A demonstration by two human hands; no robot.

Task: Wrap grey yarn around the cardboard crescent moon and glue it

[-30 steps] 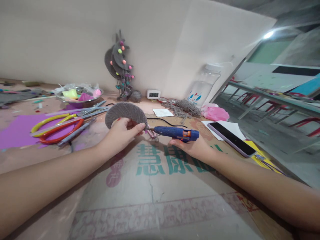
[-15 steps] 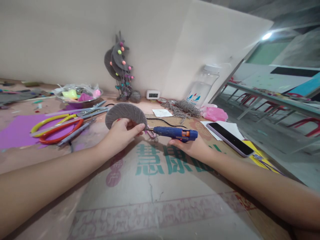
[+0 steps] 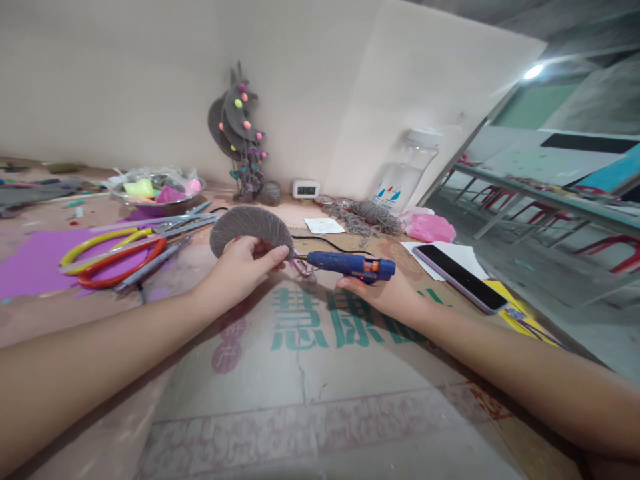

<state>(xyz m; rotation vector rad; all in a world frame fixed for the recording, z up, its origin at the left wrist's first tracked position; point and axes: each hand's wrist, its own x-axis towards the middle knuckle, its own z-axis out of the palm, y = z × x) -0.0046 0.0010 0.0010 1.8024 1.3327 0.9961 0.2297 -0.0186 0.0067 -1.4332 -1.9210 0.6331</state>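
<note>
A grey yarn-wrapped crescent is pinched in my left hand, its curved outer edge facing up and away. My right hand is wrapped round a blue hot glue gun, which points left with a small red light showing on its body. The gun's nozzle is at the crescent's right tip, close to my left thumb; whether it touches the yarn I cannot tell. Something small and pinkish is just below the nozzle. Under both hands lies a cardboard sheet with green printed characters.
Scissors with yellow and red handles lie on purple sheets at left, near a metal bowl. Behind are a decorated moon hanging, a timer, loose grey yarn and a bottle. A phone lies at right.
Almost nothing differs. The crescent, both hands and the glue gun stay in nearly the same place, with the nozzle still at the crescent's right tip.
</note>
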